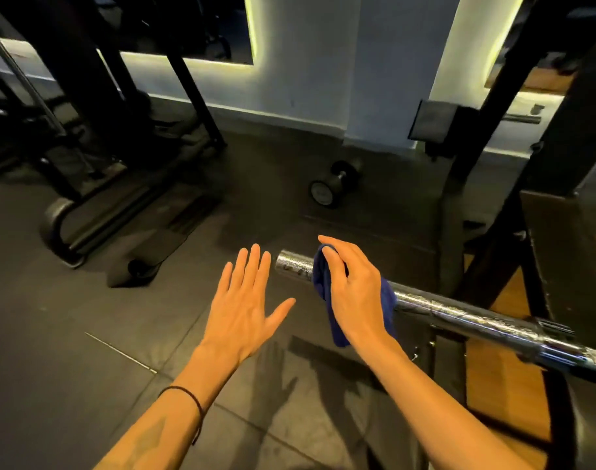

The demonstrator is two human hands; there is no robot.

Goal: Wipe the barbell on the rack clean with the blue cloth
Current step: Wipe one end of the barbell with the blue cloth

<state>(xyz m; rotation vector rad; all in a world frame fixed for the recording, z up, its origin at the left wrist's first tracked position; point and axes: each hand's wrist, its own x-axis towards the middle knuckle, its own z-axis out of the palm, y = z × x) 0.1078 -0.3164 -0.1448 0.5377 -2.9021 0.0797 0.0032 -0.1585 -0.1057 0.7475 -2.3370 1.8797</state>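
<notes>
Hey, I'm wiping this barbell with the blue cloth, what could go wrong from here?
The right hand holds the blue cloth near the barbell sleeve's free end, so a stroke might run off the tip. A loose tail of cloth hangs below the bar and may slip from the grip. The left hand hovers open, not steadying the bar, which could roll.

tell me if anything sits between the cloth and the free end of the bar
Nothing visible does. The right hand presses the blue cloth over the barbell, and the bare chrome runs clear to the tip. The left hand hovers open beside the end, not touching it.
</notes>
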